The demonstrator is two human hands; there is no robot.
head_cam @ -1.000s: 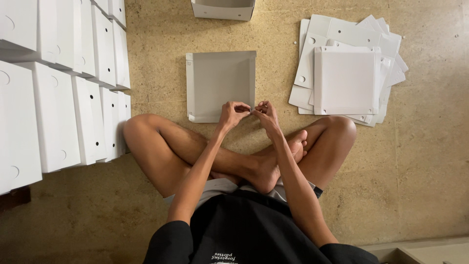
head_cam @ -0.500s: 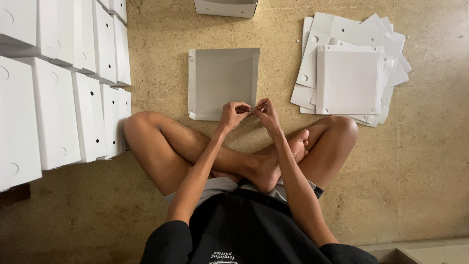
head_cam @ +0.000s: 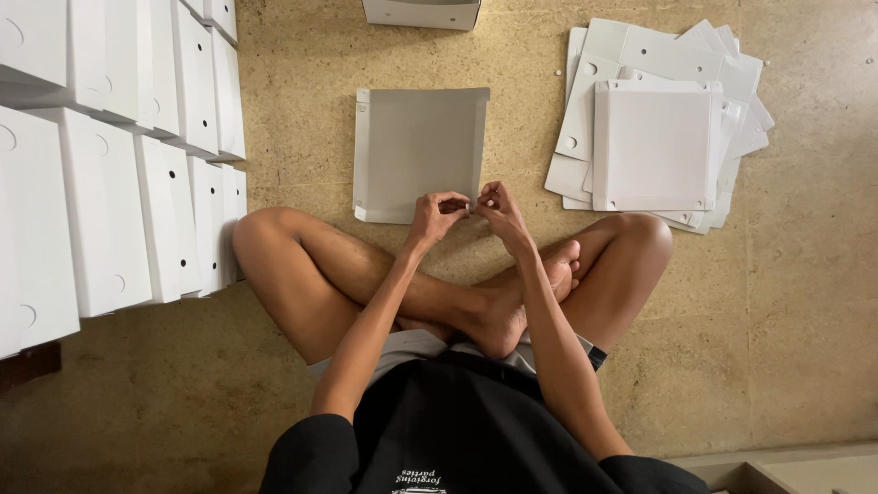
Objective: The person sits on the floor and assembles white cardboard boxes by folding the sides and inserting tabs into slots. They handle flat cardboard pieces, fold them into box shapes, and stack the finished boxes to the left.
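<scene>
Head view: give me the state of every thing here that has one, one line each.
Grey sheet: flat on the floor, side flaps partly raised, near edge pinched.
Left hand: fingers pinched at the sheet's near edge.
Right hand: fingers pinched beside the left.
Stack of white flat blanks: unfolded, loosely piled.
White boxes: assembled, closed, in rows.
Box at the top edge: assembled, mostly cut off.

Pale grey for the flat cardboard sheet (head_cam: 418, 151); plain white for the loose stack of cut sheets (head_cam: 654, 128) and the folded boxes (head_cam: 110, 155), each dotted with small dark holes; speckled sandy beige across the floor (head_cam: 786, 302); black on the shirt (head_cam: 476, 430), light grey on the shorts (head_cam: 416, 348)
</scene>
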